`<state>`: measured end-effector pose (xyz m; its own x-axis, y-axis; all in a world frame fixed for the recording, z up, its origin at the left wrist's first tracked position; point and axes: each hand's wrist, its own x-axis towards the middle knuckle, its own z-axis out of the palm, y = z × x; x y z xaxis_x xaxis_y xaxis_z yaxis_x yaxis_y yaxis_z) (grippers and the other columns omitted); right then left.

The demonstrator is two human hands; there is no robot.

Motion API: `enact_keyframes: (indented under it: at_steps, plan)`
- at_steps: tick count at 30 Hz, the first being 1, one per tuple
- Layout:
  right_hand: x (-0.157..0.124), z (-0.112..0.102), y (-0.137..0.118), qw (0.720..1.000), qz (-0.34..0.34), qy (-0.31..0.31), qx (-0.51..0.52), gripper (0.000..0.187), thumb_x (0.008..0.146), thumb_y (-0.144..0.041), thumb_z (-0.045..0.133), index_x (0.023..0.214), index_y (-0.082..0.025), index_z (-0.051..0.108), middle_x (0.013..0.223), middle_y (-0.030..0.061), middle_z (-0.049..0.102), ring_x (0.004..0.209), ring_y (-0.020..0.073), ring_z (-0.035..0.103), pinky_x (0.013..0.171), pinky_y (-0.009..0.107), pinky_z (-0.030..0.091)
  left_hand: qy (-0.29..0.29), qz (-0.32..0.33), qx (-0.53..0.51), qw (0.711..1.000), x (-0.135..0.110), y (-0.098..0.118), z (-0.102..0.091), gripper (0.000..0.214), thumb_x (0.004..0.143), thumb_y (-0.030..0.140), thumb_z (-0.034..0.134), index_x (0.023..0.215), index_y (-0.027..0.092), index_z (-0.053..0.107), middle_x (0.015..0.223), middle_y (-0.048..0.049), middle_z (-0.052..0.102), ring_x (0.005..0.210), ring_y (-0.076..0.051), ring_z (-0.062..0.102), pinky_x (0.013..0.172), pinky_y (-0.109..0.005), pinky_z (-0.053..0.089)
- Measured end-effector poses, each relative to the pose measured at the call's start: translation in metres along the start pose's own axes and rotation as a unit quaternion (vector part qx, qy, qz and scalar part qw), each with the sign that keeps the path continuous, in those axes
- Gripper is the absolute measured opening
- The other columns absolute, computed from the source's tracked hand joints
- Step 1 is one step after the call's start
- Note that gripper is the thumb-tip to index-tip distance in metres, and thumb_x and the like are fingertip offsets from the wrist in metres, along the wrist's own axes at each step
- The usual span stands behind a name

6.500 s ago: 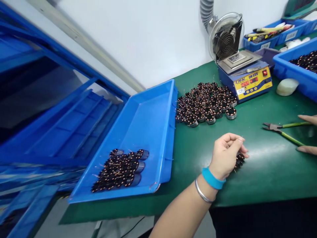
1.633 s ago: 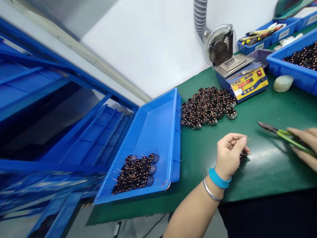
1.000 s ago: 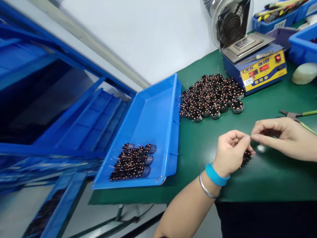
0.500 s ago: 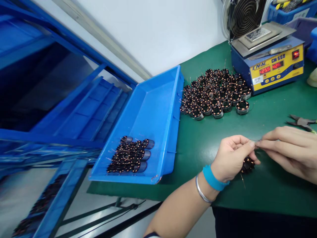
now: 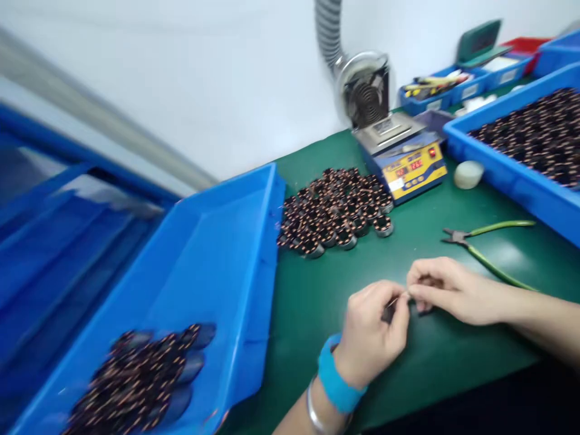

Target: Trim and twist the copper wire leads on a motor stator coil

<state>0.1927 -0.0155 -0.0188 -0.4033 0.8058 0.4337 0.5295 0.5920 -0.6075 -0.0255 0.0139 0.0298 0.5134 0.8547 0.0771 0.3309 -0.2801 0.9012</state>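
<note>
My left hand, with a blue band and a silver bangle at the wrist, is closed in a pinch. My right hand is also closed, its fingertips meeting the left ones. A thin wire shows between the two pinches. Dark parts of a small copper-wound stator core show under the fingers, mostly hidden and blurred. Beyond the hands, a pile of similar stator cores stands on the green table mat. Green-handled cutting pliers lie open behind my right hand.
A blue tray at left holds several stator cores. Behind the pile stands a yellow-and-blue heated unit with a lit display, under an extraction hose. A full blue bin and a white round piece are at right.
The view has swung right, bringing the full bin and whole pliers into sight. My hands stay together in their pinch; the stator core below them is now more hidden.
</note>
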Motion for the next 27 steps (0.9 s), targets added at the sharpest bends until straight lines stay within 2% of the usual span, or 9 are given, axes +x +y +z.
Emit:
enact_keyframes:
  at_steps: [2, 5, 7, 10, 14, 17, 19, 23, 27]
  plan:
    - [0.004, 0.001, 0.003, 1.0, 0.012, -0.015, 0.007, 0.027, 0.125, -0.021, 0.055, 0.104, -0.017, 0.072, 0.076, -0.0022, 0.074, 0.064, 0.011, 0.071, 0.064, 0.02, 0.055, 0.004, 0.009, 0.022, 1.0, 0.002, 0.0, -0.003, 0.024, 0.093, 0.033, 0.075, 0.073, 0.02, 0.071, 0.067, -0.0033, 0.067, 0.063, -0.015, 0.056, 0.067, -0.028, 0.041]
    - [0.006, -0.001, 0.006, 1.0, -0.005, 0.008, -0.005, 0.01, 0.118, -0.022, 0.067, 0.116, -0.016, 0.075, 0.097, 0.0062, 0.08, 0.085, 0.0164, 0.076, 0.077, 0.026, 0.058, -0.042, -0.12, -0.07, 0.989, 0.007, 0.0, -0.006, 0.038, 0.093, 0.048, 0.081, 0.07, 0.021, 0.067, 0.064, -0.0041, 0.067, 0.06, -0.016, 0.057, 0.064, -0.027, 0.043]
    - [0.005, -0.003, 0.006, 0.999, -0.033, 0.015, -0.022, 0.012, 0.118, -0.024, 0.066, 0.115, -0.017, 0.076, 0.103, 0.0103, 0.079, 0.094, 0.0204, 0.074, 0.084, 0.031, 0.057, -0.068, -0.195, -0.153, 0.966, 0.011, 0.0, -0.008, 0.048, 0.088, 0.056, 0.089, 0.067, 0.022, 0.062, 0.061, -0.0034, 0.066, 0.059, -0.015, 0.057, 0.064, -0.026, 0.045]
    - [0.004, -0.004, 0.004, 0.997, -0.063, 0.002, -0.042, 0.026, 0.122, -0.026, 0.056, 0.107, -0.019, 0.076, 0.101, 0.0113, 0.078, 0.093, 0.0222, 0.068, 0.086, 0.037, 0.052, -0.064, -0.237, -0.23, 0.942, 0.013, 0.0, -0.01, 0.056, 0.086, 0.059, 0.095, 0.066, 0.021, 0.059, 0.059, -0.0018, 0.064, 0.058, -0.014, 0.054, 0.065, -0.025, 0.044]
    - [0.006, 0.003, 0.0, 0.999, -0.035, -0.006, -0.042, 0.025, 0.122, -0.027, 0.057, 0.108, -0.017, 0.075, 0.101, 0.0121, 0.08, 0.09, 0.0221, 0.07, 0.082, 0.036, 0.053, -0.05, -0.189, -0.159, 0.968, 0.007, 0.001, -0.007, 0.047, 0.089, 0.053, 0.093, 0.068, 0.021, 0.066, 0.061, -0.0034, 0.066, 0.06, -0.017, 0.056, 0.064, -0.027, 0.044]
    - [0.009, 0.009, -0.001, 1.0, 0.015, -0.011, -0.024, 0.029, 0.125, -0.019, 0.049, 0.109, -0.015, 0.073, 0.083, 0.0027, 0.076, 0.071, 0.0145, 0.071, 0.071, 0.026, 0.053, 0.045, -0.058, -0.014, 0.997, -0.001, 0.002, -0.001, 0.027, 0.091, 0.036, 0.09, 0.073, 0.021, 0.077, 0.068, -0.0039, 0.07, 0.065, -0.018, 0.058, 0.069, -0.028, 0.045]
    - [0.01, 0.01, 0.0, 0.999, 0.025, -0.017, -0.014, 0.033, 0.126, -0.016, 0.047, 0.105, -0.016, 0.072, 0.073, -0.0033, 0.072, 0.061, 0.0105, 0.068, 0.066, 0.021, 0.052, 0.083, -0.027, 0.013, 0.996, -0.003, 0.004, 0.001, 0.023, 0.092, 0.031, 0.088, 0.073, 0.022, 0.079, 0.069, -0.0032, 0.069, 0.066, -0.017, 0.057, 0.071, -0.028, 0.045]
    - [0.005, -0.002, -0.001, 1.0, -0.018, 0.012, -0.014, 0.02, 0.121, -0.024, 0.062, 0.114, -0.014, 0.078, 0.096, 0.0069, 0.081, 0.083, 0.0167, 0.076, 0.077, 0.027, 0.058, -0.021, -0.178, -0.135, 0.974, 0.004, 0.008, -0.002, 0.045, 0.091, 0.05, 0.091, 0.067, 0.021, 0.067, 0.062, -0.0039, 0.067, 0.061, -0.017, 0.059, 0.065, -0.027, 0.045]
    - [-0.004, -0.012, -0.004, 0.992, -0.105, 0.056, -0.04, 0.032, 0.125, -0.02, 0.05, 0.116, -0.016, 0.081, 0.102, 0.012, 0.08, 0.088, 0.0206, 0.071, 0.079, 0.035, 0.053, -0.061, -0.254, -0.271, 0.927, 0.008, 0.006, -0.003, 0.058, 0.076, 0.062, 0.101, 0.068, 0.021, 0.061, 0.056, 0.0018, 0.06, 0.055, -0.012, 0.058, 0.063, -0.024, 0.046]
